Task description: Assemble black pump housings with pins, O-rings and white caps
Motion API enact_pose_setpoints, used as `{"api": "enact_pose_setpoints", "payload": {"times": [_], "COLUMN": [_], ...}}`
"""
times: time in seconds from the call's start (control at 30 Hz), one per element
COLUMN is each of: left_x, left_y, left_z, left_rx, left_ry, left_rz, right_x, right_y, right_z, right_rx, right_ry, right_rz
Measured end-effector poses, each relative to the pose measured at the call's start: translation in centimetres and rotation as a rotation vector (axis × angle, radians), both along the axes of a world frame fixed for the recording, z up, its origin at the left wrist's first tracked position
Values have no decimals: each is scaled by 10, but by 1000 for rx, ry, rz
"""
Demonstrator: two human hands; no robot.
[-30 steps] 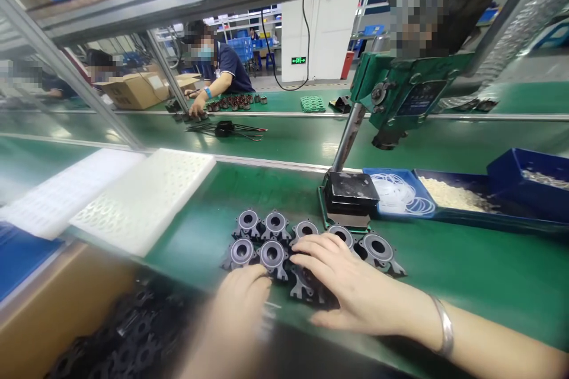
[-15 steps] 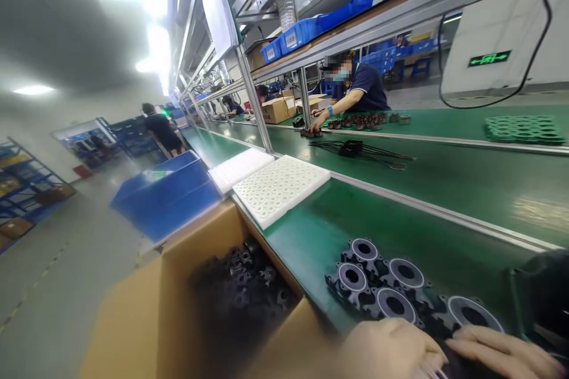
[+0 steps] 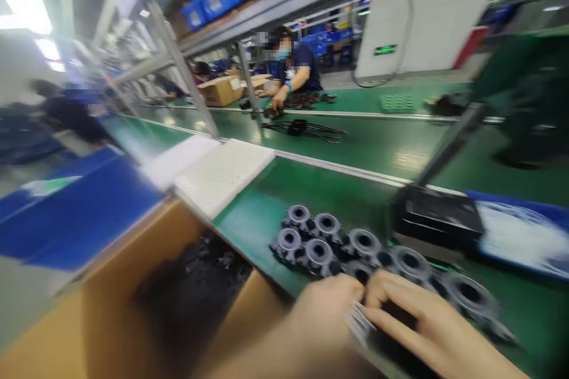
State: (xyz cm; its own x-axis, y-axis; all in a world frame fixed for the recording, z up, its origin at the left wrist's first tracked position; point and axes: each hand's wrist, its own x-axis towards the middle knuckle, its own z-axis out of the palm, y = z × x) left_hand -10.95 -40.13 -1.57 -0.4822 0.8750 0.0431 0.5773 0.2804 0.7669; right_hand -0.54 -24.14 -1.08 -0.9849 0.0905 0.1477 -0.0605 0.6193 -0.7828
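My left hand (image 3: 326, 314) is closed, its fingertips meeting those of my right hand (image 3: 420, 317) at the lower middle. Between them is a dark piece with a shiny pale rim (image 3: 361, 325), blurred and mostly covered by the fingers, so its kind is unclear. My right hand curls its thumb and fingers around its other side. Just beyond the hands, several black ring-shaped housings (image 3: 328, 225) with grey round faces lie in two rows on the green bench (image 3: 253, 207). One housing (image 3: 469, 293) sits to the right of my right hand.
At left, an open cardboard box (image 3: 120, 284) holds dark metal parts, beside a blue bin (image 3: 84, 213). White foam trays (image 3: 226, 172) rest farther back. A black device on an arm (image 3: 438, 216) stands at right. Across the line, a co-worker (image 3: 297, 68) handles small parts.
My view has swung right, bringing the black device and more housings into sight. My hands have come closer together, and the pale-rimmed piece between them shows more.
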Motion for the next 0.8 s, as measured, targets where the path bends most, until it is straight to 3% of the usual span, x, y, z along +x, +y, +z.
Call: {"api": "enact_pose_setpoints", "payload": {"times": [0.13,0.43,0.53,0.67,0.8], "left_x": [-2,2,1,-4,-12], "left_y": [-3,-17,-22,-29,-39], "left_z": [10,1,2,0,-18], "left_rx": [-19,-13,-6,-12,-26], "left_ry": [-266,-582,-700,-679,-534], "left_rz": [24,-19,30,89,81], "right_x": [-1,2,-1,-7,-12], "right_y": [4,11,12,15,25], "right_z": [21,19,20,22,18], "right_rx": [-105,-81,-71,-71,25], "right_ry": [-102,27,59,111,119], "right_rz": [-19,-21,-4,3,-102]}}
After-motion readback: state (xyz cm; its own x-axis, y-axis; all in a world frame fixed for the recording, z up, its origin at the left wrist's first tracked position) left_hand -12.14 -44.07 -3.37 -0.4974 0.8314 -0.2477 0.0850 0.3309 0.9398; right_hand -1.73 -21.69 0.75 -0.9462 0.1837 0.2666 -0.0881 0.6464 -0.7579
